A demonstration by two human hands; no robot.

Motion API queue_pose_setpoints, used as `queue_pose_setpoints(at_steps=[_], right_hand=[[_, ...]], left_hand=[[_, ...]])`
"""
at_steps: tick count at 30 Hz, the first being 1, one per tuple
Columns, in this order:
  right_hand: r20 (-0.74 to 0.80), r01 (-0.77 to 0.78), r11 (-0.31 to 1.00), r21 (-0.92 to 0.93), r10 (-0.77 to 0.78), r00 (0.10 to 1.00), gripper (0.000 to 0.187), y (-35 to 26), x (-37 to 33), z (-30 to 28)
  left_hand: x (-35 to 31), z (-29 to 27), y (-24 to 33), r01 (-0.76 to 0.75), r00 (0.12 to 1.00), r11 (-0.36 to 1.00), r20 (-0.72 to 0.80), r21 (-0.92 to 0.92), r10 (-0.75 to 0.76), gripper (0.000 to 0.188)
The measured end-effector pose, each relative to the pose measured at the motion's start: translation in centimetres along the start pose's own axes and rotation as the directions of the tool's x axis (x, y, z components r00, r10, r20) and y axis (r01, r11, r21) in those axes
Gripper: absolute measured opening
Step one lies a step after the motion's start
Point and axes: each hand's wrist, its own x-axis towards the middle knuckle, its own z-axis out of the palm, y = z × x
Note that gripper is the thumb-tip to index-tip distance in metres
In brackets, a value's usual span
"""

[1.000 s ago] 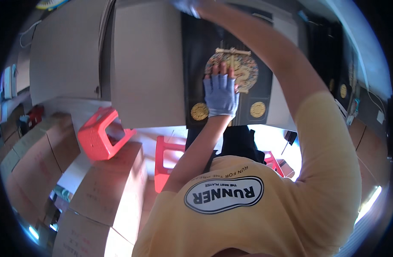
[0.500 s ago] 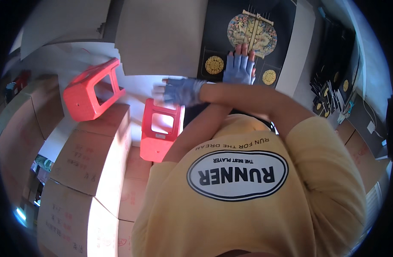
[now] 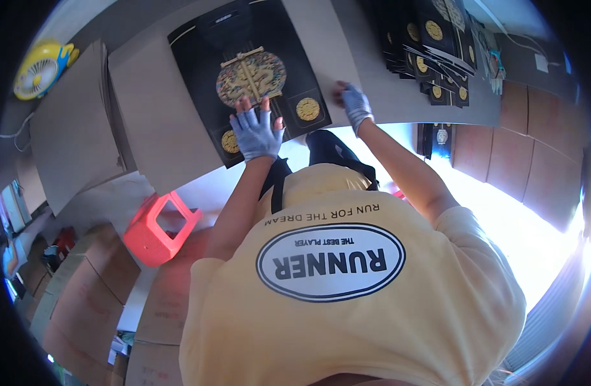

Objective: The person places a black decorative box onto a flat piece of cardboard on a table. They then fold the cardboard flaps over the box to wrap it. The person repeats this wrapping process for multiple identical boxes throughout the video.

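Note:
A black printed card sheet (image 3: 199,64) lies on the grey work surface. It carries a colourful round dragon emblem and gold round medallions. My left hand (image 3: 255,134), in a grey-blue fingerless glove, rests on its near part with the fingers spread just below the emblem. To the right of the sheet is my right hand (image 3: 355,108), gloved alike, over the bare grey surface. Its fingertips are blurred and look bunched, and whether they hold anything does not show. Several similar black printed pieces (image 3: 431,38) lie in an uneven pile farther right.
Grey board sheets (image 3: 70,128) are stacked at the left, with a yellow toy-like fan (image 3: 41,74) beyond them. A red plastic stool (image 3: 157,231) stands at the near left, by cardboard boxes (image 3: 83,302). More boxes (image 3: 524,135) are stacked at the right.
My crossed arms have uncrossed. My right hand has swung from the left over to the right of the sheet. The left hand stays on the sheet. The view has shifted.

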Motion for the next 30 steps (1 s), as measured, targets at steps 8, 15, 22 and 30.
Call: queue_pose_setpoints(at_steps=[8, 15, 22, 30], right_hand=[[0.281, 0.463, 0.693, -0.553, -0.368, 0.886, 0.034, -2.2, -3.5, 3.2], [0.207, 0.651, 0.713, -0.262, -0.617, 0.759, 0.027, -13.3, -3.5, -20.5], [-0.076, 0.288, 0.922, -0.259, -0.317, 0.945, 0.042, -16.2, 5.9, -41.5], [-0.578, 0.322, 0.891, -0.32, -0.453, 0.678, 0.045, -0.4, 8.1, -35.9]], left_hand=[[-0.1, -0.4, 0.1, -0.085, 0.996, 0.996, 0.017, -0.033, 0.085, 0.06], [14.9, -7.4, 19.4, -0.262, 0.939, 0.961, -0.25, -0.084, 0.234, 0.068], [34.8, -0.8, 42.4, -0.478, 0.875, 0.878, -0.083, 0.016, 0.477, 0.065], [38.1, 12.1, 44.8, -0.44, 0.898, 0.848, 0.11, 0.296, 0.427, 0.066]])
